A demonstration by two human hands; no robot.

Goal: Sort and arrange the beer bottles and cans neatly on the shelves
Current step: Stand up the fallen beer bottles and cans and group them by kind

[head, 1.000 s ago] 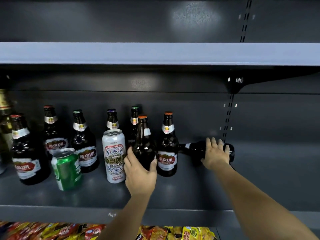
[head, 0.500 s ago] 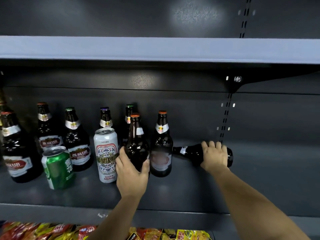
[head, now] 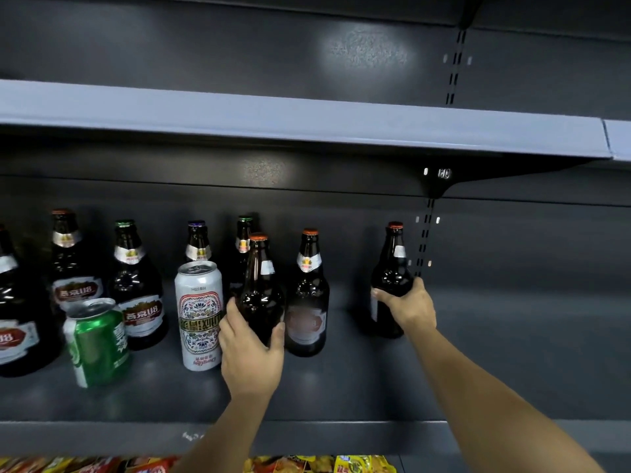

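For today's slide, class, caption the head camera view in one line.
Left hand and right hand each grip an upright brown beer bottle on the dark shelf.

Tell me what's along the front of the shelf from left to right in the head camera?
Green can → white patterned can → brown bottle gripped by the left hand → orange-capped bottle → bottle held upright by the right hand, standing apart from the rest.
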